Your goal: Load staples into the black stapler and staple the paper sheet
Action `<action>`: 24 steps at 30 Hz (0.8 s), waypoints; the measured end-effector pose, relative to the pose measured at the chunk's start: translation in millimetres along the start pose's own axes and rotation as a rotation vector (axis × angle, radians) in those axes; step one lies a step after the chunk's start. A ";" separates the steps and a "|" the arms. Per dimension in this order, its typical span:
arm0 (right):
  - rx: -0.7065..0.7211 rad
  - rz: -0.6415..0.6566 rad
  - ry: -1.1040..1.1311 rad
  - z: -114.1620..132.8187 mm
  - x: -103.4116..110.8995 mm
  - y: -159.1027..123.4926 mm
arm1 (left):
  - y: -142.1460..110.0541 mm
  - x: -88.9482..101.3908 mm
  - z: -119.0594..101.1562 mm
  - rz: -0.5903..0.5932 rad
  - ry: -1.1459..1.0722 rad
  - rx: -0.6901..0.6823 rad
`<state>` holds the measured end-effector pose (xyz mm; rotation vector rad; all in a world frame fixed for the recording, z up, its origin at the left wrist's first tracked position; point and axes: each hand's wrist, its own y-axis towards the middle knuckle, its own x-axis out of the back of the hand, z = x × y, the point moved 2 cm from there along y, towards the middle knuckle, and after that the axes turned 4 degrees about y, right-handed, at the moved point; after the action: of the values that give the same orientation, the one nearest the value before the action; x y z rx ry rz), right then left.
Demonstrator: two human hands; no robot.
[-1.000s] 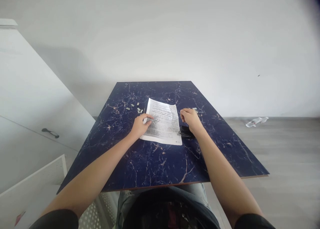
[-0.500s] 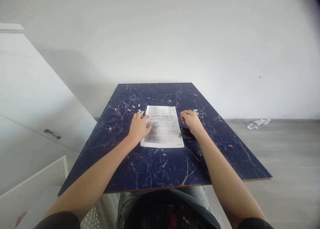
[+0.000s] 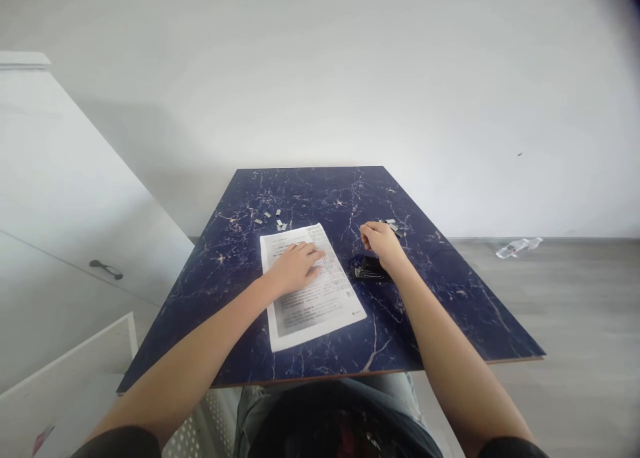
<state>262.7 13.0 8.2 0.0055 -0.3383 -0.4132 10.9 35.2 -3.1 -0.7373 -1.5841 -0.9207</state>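
A printed sheet of paper (image 3: pixel 310 305) lies slanted on the dark blue marble-patterned table (image 3: pixel 450 291). My left hand (image 3: pixel 297 268) rests flat on its upper half, fingers stretched out. My right hand (image 3: pixel 381 242) sits to the right of the sheet with its fingers curled in; what they hold, if anything, is hidden. Just below that hand lies a black stapler (image 3: pixel 369 270). Small silver staple strips (image 3: pixel 273 219) are scattered beyond the paper, and more staple strips (image 3: pixel 393 226) lie past my right hand.
A white cabinet with a dark handle (image 3: pixel 105 268) stands to the left of the table. A clear plastic bottle (image 3: pixel 515 247) lies on the grey floor at the right. A white wall rises behind the table.
My left hand has slid the sheet toward me and to the left and turned it. The paper now lies apart from the stapler. My right hand has stayed in place.
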 end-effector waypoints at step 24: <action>0.248 0.929 -0.362 24.1 69.1 -13.5 | -8.0 24.4 10.8 0.257 -0.335 -0.060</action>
<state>309.0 -25.1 52.1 0.0151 -0.6993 0.5584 -6.0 40.2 18.4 -1.1559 -1.7035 -0.6823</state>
